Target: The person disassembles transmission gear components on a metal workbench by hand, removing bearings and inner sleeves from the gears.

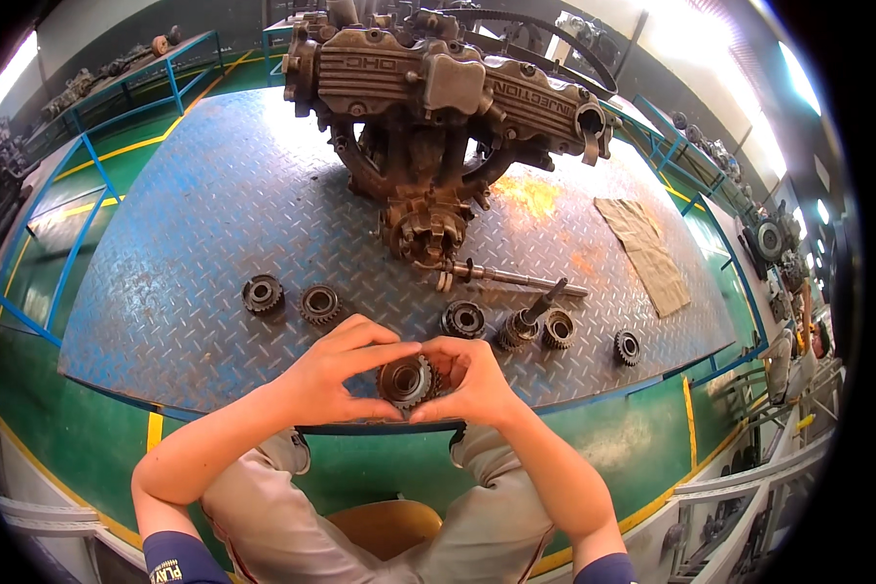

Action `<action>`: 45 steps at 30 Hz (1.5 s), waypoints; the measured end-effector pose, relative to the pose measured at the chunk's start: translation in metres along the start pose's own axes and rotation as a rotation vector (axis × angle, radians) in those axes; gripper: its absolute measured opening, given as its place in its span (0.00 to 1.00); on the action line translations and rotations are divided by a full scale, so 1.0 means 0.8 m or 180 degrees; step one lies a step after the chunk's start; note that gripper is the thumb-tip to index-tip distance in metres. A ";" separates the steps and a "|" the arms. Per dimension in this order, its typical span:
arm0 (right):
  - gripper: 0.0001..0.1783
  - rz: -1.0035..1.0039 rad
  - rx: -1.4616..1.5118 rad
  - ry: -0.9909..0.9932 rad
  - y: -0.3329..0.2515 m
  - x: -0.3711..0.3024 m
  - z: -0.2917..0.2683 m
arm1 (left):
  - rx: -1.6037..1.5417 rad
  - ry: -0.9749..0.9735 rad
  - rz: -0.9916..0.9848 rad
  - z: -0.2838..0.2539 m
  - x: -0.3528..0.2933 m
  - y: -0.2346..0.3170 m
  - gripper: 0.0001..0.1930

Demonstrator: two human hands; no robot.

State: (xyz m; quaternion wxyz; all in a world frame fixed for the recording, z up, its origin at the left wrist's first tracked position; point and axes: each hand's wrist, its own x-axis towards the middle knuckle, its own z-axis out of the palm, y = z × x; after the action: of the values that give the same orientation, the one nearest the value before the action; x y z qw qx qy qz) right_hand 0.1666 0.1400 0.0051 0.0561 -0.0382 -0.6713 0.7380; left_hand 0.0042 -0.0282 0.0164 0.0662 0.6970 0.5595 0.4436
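Between my two hands, at the near edge of the metal table, I hold a dark toothed gear [406, 382] with its round bore turned up. My left hand [342, 370] grips it from the left, thumb below and fingers above. From the right, my right hand [469, 378] closes round its other side. Left of it, a gear [263, 294] and a second gear [319, 305] lie flat. To the right sit another gear [463, 319], a gear on a shaft [521, 329], a ring gear [558, 329] and a small gear [628, 347].
A large brown engine [448, 88] stands at the table's far side. A metal rod [526, 279] lies before it. On the right is a tan cloth [642, 253]. The table has a diamond-plate top [185, 224]. A blue-framed bench [170, 73] stands at far left.
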 end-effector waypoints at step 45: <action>0.31 0.0354 -0.0567 0.0217 0.007 -0.002 -0.003 | -0.0061 -0.0457 -0.0757 0.006 0.001 0.004 0.35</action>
State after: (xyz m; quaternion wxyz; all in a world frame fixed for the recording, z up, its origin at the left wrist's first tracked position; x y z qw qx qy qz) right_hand 0.1686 0.1415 -0.0008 0.0342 -0.1054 -0.7288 0.6757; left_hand 0.0098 -0.0263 0.0157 0.1649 0.6551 0.6277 0.3869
